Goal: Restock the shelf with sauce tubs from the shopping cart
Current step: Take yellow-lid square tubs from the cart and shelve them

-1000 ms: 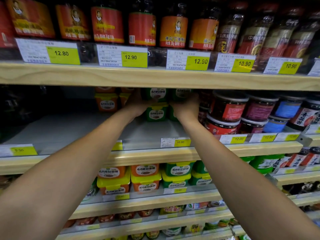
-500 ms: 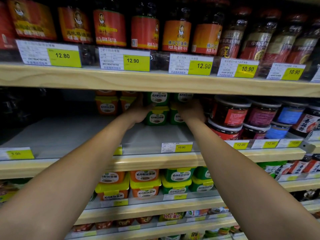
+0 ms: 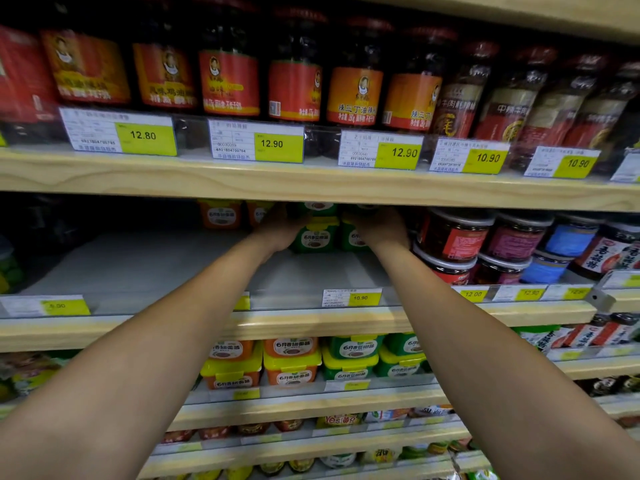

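Grip not determinable: left hand [image 3: 277,230] and right hand [image 3: 379,228] reach past the shelf [image 3: 311,322] lip, fingers hidden in shadow. Both are at green tubs [image 3: 315,237] stacked far centre; orange tubs [image 3: 220,214] stand left.

Left hand [image 3: 277,230], right hand [image 3: 377,226]: fingers out of sight at the upper green tubs [image 3: 317,206], which the shelf board [image 3: 311,185] mostly hides (grip unreadable). Far-left price tag [image 3: 45,304] is blurred, its digits uncertain.
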The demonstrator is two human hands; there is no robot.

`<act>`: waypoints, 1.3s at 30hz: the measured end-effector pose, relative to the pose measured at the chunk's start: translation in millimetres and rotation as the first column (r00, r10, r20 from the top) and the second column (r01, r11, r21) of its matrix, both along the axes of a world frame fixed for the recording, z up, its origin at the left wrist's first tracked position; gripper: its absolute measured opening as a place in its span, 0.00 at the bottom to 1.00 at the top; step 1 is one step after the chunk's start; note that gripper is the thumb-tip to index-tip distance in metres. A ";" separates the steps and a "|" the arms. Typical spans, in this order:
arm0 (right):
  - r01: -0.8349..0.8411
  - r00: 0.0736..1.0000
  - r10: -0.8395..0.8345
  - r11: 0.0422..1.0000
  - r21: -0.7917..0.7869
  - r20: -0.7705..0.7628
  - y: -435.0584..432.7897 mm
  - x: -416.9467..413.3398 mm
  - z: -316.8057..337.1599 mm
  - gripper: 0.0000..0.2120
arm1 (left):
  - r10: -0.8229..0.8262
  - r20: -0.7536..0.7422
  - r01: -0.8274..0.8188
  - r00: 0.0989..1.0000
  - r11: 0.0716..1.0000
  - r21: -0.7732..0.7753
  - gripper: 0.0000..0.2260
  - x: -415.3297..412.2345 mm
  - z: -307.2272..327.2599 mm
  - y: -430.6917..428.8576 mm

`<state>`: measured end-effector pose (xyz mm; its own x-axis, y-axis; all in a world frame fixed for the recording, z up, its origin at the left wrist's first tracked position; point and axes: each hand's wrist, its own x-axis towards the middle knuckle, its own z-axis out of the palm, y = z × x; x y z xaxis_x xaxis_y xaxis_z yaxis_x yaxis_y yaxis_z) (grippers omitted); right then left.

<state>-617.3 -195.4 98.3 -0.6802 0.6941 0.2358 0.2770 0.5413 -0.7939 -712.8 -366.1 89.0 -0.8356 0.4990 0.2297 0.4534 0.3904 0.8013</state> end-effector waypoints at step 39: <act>-0.096 0.932 -0.118 0.832 0.546 0.344 61.1 440.0 -68.2 0.32 | -0.396 -0.435 0.060 0.809 0.791 -0.609 0.34 401.7 -59.5 75.8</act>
